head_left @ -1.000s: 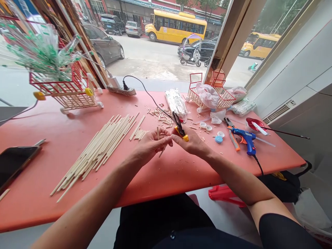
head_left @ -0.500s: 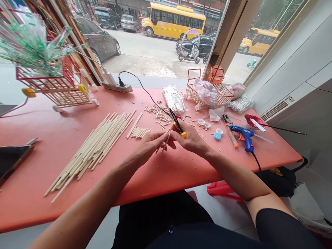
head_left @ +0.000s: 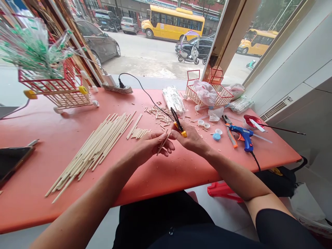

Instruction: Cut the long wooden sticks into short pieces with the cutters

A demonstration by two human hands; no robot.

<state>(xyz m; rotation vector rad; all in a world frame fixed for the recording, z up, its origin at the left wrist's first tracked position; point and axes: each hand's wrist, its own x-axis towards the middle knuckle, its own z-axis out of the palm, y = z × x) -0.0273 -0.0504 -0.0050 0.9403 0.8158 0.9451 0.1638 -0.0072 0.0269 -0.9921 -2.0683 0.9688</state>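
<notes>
My left hand is closed in a pinch on thin wooden sticks, short pieces that lie close together and slant down toward me. The other fingers of that hand are spread below them. Against the sticks' upper end rest the thumb and fingertips of my right hand. In its palm sits a black-and-yellow hand tool that looks like pliers, its slim black part pointing up and away; the fingers hide part of it. Just beyond my hands are a row of short cut sticks and a scatter of stubs.
Long wooden sticks lie in a bundle on the red table. At right are a blue glue gun, orange-handled pliers and bottle caps. Small stick-built carts stand at the back, near a power strip.
The sticks between my hands stood apart before and now lie close together. My left fingers have spread a little below them. The tool stays in my right hand.
</notes>
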